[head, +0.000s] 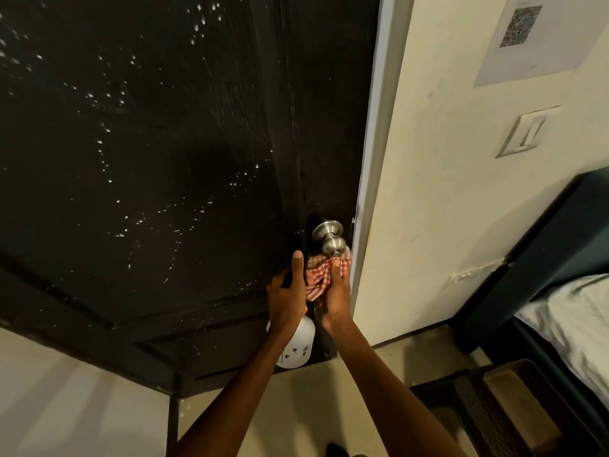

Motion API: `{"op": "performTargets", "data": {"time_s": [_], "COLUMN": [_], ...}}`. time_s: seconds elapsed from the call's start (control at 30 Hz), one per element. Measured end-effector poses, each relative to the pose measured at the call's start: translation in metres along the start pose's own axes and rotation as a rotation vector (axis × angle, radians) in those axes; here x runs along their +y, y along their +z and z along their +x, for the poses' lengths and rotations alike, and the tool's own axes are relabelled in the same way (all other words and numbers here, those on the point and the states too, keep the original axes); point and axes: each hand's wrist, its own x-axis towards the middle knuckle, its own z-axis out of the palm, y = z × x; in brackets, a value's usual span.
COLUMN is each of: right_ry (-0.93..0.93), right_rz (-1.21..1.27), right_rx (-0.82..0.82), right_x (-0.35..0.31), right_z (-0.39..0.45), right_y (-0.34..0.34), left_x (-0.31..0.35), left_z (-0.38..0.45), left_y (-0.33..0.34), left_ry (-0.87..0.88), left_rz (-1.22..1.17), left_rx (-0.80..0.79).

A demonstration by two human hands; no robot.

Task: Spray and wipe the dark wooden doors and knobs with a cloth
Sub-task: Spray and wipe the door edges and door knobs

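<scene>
A dark wooden door [158, 133] fills the left and middle of the view, dotted with pale spray droplets. Its silver knob [330, 237] sticks out near the right edge. My right hand [336, 291] grips a red-and-white checked cloth [321, 275] and holds it against the underside of the knob. Just left of it, my left hand [288, 291] grips the black head of a white spray bottle [296, 344], whose body hangs below the hand, with the forefinger stretched up along the head.
A grey door frame [372, 159] and a cream wall [445, 192] stand to the right, with a light switch [524, 133] and a taped paper sheet [530, 34]. A bed [566, 311] with a dark frame sits at the far right, a brown mat [514, 410] on the floor before it.
</scene>
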Motion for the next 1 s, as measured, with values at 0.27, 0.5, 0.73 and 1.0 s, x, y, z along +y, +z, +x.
{"op": "performTargets", "data": {"time_s": [0.27,0.5,0.73,1.0], "right_ry": [-0.555,-1.171,-1.282,-0.849], "right_rz": [-0.528,-1.658,-1.954,-1.491], "right_rx": [-0.02,-0.083,-0.334,-0.059], "right_x": [-0.032,-0.068,-0.07,-0.074], "right_z": [0.008,0.046,0.046,0.037], "right_y": [-0.011,-0.023,-0.015,-0.012], "left_x": [-0.002,0.002,-0.003,0.001], "left_z": [0.003,0.0,0.008,0.015], "left_y": [0.005,0.003,0.002,0.0], "left_ry": [0.097,0.128,0.206,0.213], "left_rz": [-0.09,-0.057,-0.049,-0.093], "left_rx": [-0.056,-0.001,0.047,0.059]}}
